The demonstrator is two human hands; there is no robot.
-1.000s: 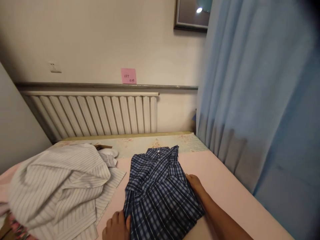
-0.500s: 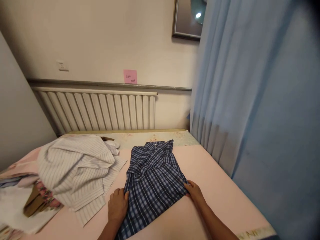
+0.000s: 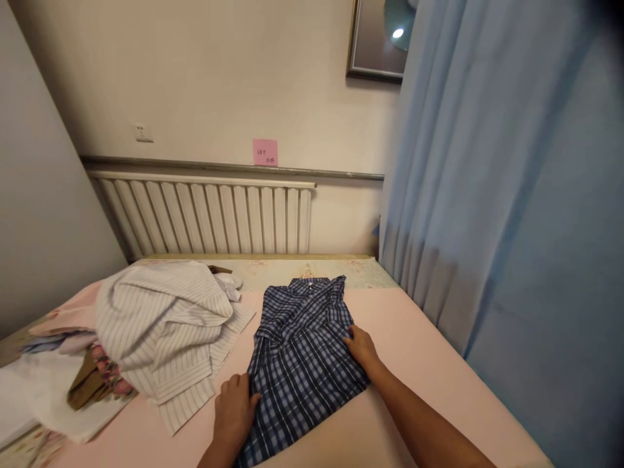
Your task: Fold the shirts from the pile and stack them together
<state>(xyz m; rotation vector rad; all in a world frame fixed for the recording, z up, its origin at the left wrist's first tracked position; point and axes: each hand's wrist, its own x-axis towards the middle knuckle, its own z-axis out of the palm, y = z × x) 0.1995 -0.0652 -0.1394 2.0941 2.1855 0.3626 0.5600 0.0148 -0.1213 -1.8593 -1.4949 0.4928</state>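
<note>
A dark blue plaid shirt (image 3: 309, 364) lies on the bed with its collar away from me and its sleeves folded across the upper part. My left hand (image 3: 235, 413) is closed at the shirt's lower left edge, its thumb on the cloth. On the opposite side, my right hand (image 3: 363, 350) has its fingers curled at the right edge, about halfway up the shirt. The fingertips of both hands are partly hidden.
A heap of clothes lies to the left, with a white striped garment (image 3: 166, 325) on top and a white cloth (image 3: 63, 390) beside it. Pink bedding (image 3: 414, 364) covers the bed. A radiator (image 3: 209, 214) stands behind; a blue curtain (image 3: 487, 195) hangs at the right.
My right hand has moved up along the shirt's right edge, from the lower corner to about mid-side. My left hand stays at the lower left edge. The view has shifted slightly left.
</note>
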